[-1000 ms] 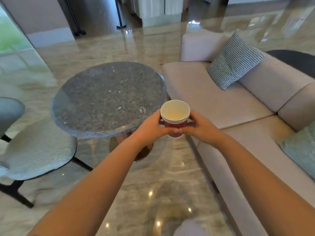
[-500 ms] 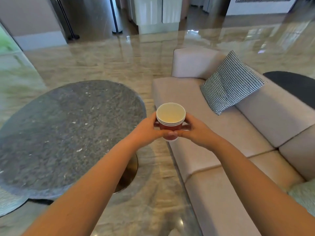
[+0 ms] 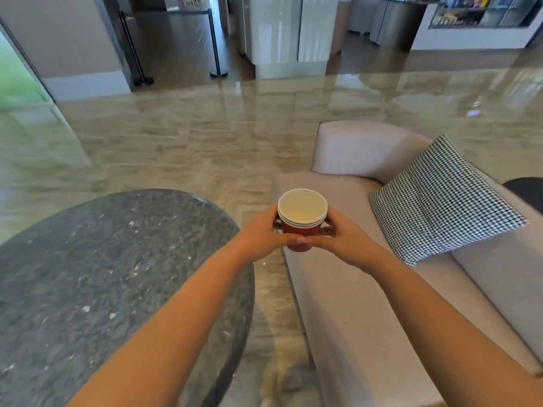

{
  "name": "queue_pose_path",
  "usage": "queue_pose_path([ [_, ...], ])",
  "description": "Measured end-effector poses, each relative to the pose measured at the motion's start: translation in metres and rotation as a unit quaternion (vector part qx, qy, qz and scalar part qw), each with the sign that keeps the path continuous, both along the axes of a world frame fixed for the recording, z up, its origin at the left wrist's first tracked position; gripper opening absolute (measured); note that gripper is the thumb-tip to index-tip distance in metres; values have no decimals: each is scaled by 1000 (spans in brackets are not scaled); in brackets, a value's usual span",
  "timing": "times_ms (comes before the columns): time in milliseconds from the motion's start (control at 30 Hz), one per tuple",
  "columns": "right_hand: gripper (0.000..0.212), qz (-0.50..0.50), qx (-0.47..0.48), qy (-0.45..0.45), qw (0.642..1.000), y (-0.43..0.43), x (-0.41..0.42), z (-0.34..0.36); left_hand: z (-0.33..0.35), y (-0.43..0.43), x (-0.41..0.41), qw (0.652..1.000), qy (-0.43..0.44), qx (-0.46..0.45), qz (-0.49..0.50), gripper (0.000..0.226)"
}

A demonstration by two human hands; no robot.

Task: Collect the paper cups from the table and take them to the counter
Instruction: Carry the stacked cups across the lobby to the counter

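A nested stack of red paper cups (image 3: 302, 223) with white rims and cream insides is held upright in front of me, over the gap between table and sofa. My left hand (image 3: 261, 235) wraps its left side and my right hand (image 3: 343, 239) its right side, fingertips meeting across the front. The round grey stone table (image 3: 117, 268) lies at lower left, its visible top bare. A white counter (image 3: 470, 30) with a display case stands far off at the upper right.
A beige sofa (image 3: 367, 289) with a houndstooth cushion (image 3: 443, 201) runs along the right. Glossy marble floor (image 3: 205, 136) stretches ahead. White pillars (image 3: 282, 33) and black barrier posts (image 3: 216, 42) stand at the back. A dark round table edge (image 3: 526, 189) shows at far right.
The view has tilted up and turned right: the table slid to the lower left, the far counter came into sight. Both hands keep the cup stack held centrally.
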State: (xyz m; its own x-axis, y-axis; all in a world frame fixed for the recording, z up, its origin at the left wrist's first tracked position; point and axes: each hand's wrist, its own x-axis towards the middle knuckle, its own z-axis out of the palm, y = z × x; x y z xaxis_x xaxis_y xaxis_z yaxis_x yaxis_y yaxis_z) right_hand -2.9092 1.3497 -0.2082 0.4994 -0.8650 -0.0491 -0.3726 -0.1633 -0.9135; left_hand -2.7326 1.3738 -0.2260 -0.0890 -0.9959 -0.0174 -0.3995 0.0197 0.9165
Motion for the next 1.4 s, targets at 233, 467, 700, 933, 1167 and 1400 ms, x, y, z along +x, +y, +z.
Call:
queue_pose_path([
  [233, 69, 27, -2, 17, 999, -105, 34, 2, 1, -93, 35, 999, -15, -1, 35, 68],
  [467, 70, 119, -16, 27, 992, -221, 99, -5, -8, -178, 89, 994, 1, 2, 109, 65],
  [700, 71, 221, -15, 15, 975, -324, 174, -5, -2, -245, 146, 976, 9, 4, 216, 66],
  [933, 73, 258, 14, 13, 966, -366, 220, -14, -6, -272, 185, 968, 3, 20, 249, 68],
  [1167, 70, 251, 16, 9, 968, -417, 249, -25, -13, -322, 213, 967, -2, 23, 254, 65],
  [1400, 69, 235, 10, 5, 972, -538, 278, -34, -22, -448, 246, 972, 3, 13, 233, 75],
])
